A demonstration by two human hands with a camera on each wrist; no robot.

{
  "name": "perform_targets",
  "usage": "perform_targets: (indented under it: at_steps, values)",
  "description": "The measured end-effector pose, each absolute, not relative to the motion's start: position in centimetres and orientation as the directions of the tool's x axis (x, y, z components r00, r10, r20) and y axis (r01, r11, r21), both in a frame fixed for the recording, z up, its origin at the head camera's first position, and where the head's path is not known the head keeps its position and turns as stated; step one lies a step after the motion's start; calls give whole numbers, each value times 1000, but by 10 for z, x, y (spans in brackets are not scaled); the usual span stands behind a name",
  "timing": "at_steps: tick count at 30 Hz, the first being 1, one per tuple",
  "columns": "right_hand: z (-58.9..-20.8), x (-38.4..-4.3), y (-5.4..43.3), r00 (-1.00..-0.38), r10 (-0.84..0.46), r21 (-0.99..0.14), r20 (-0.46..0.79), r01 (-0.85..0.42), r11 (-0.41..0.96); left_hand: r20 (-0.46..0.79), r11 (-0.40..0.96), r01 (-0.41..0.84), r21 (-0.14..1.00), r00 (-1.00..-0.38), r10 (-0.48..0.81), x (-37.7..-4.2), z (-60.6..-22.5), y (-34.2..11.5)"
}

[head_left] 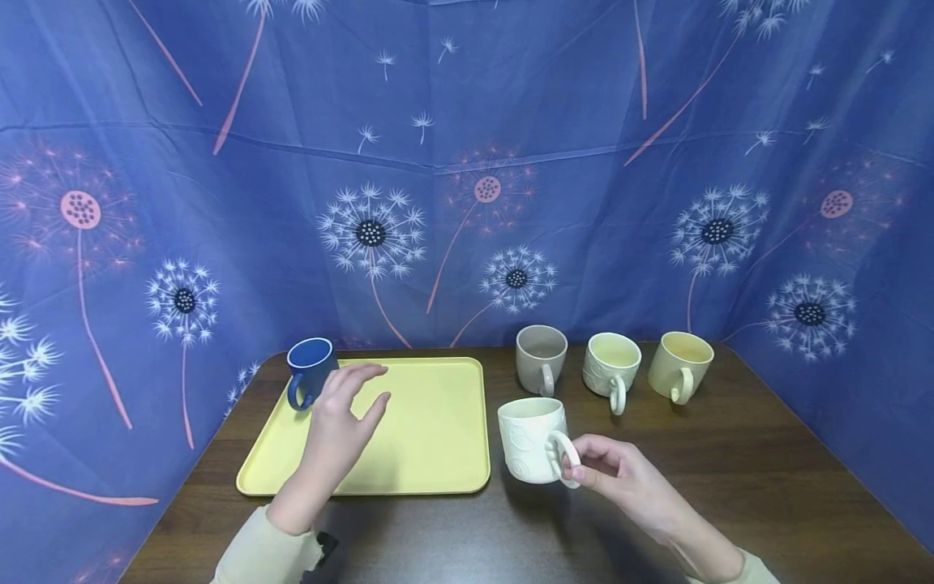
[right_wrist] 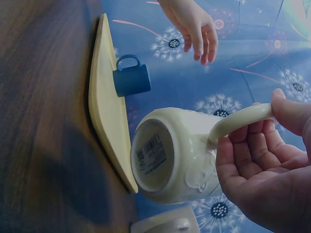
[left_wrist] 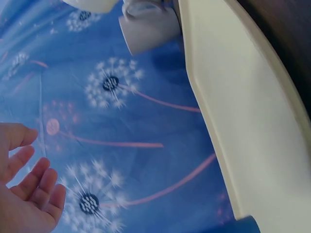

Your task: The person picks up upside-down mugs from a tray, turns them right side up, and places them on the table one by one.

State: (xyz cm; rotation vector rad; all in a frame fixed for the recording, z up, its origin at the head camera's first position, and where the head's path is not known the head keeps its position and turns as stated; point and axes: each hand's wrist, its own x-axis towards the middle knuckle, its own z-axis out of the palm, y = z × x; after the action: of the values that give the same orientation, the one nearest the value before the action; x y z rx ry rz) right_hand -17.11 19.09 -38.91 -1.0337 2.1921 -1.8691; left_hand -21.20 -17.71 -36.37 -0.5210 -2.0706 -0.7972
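A white mug with raised patterns is held up by its handle in my right hand, fingers and thumb around the handle. It hangs over the table just right of the yellow tray; the right wrist view shows a label on its underside. My left hand hovers over the left part of the tray, fingers spread and loosely bent, holding nothing. Behind it, a dark blue mug stands upright at the tray's back left corner, handle toward me.
Along the back right of the wooden table stand a grey mug, a pale embossed mug and a light yellow mug, handles facing me. A blue dandelion-print cloth hangs behind and at both sides.
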Motion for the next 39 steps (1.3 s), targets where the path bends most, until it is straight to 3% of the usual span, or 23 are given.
perform_targets:
  at_steps: [13, 26, 39]
  values:
    - [-404, -175, 195, -815, -449, -898, 366, -436, 61, 776, 766, 442, 467, -620, -115, -227, -381, -224]
    - [-421, -181, 198, -856, -410, -924, 315, -375, 74, 650, 764, 241, 598, -704, -286, -236, -395, -259]
    - [-435, -184, 201, -875, -382, -918, 298, -372, 136, 331, 669, -3, 743, -868, -371, -252, -401, -287]
